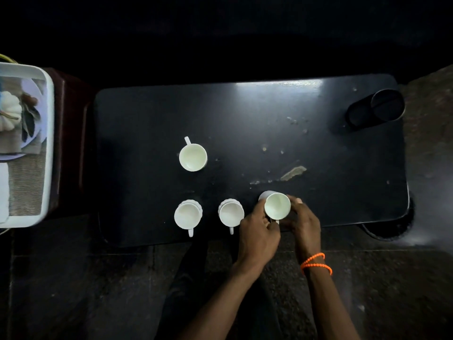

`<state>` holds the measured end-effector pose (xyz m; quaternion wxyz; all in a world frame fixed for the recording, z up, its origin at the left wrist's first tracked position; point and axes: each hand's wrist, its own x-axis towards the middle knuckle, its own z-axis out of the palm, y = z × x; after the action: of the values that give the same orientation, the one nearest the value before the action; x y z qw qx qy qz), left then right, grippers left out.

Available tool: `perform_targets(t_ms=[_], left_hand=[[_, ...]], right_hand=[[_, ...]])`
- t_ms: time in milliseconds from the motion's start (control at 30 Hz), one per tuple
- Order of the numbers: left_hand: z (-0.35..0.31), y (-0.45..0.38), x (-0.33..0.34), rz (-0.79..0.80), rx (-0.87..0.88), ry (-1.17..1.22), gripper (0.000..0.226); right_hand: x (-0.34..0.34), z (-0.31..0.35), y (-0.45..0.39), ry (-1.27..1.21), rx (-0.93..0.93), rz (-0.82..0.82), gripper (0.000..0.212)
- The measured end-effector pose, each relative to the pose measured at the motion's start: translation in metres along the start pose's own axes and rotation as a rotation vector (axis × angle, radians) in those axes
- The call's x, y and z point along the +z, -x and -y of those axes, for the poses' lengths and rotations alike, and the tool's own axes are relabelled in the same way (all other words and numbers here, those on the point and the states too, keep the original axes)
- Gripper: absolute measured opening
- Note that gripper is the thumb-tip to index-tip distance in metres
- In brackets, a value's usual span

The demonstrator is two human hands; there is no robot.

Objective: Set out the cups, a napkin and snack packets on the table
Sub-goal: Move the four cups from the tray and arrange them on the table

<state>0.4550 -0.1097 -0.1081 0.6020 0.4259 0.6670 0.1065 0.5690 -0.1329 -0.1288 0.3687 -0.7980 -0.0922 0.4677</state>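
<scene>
— Where's your cup?
— The plain white ceramic cup (277, 206) sits near the black surface's (245, 114) front edge, your left hand (257, 235) and right hand (305, 223) both wrapped around it, right of three matching cups (193, 157).

Wide open stretch across the far half of the black table (245, 114), blocked only by a dark cylindrical holder (375, 107) at the far right corner. Near edge crowded: three white cups in a row, the left cup (188, 215), the middle cup (231, 212) and the right cup (277, 206), the last hemmed in by the left hand (257, 231) and right hand (304, 222). Narrow gaps between them. Fourth cup (193, 157) alone, left of centre. Clear room along the right side and left edge. White tray (50, 143) just beyond the left edge.
</scene>
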Motion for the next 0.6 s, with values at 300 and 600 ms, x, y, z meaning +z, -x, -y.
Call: perform_targets(t_ms=[300,600], left_hand=[[-0.001,0.001,-0.002,0.005,-0.002,0.022,0.060],[-0.029,-0.035,-0.025,-0.106,0.042,0.068,0.041]], right_hand=[[0.000,-0.004,-0.003,-0.001,-0.011,-0.013,0.034],[0.036,0.040,-0.032,0.009,-0.058,0.003,0.032]])
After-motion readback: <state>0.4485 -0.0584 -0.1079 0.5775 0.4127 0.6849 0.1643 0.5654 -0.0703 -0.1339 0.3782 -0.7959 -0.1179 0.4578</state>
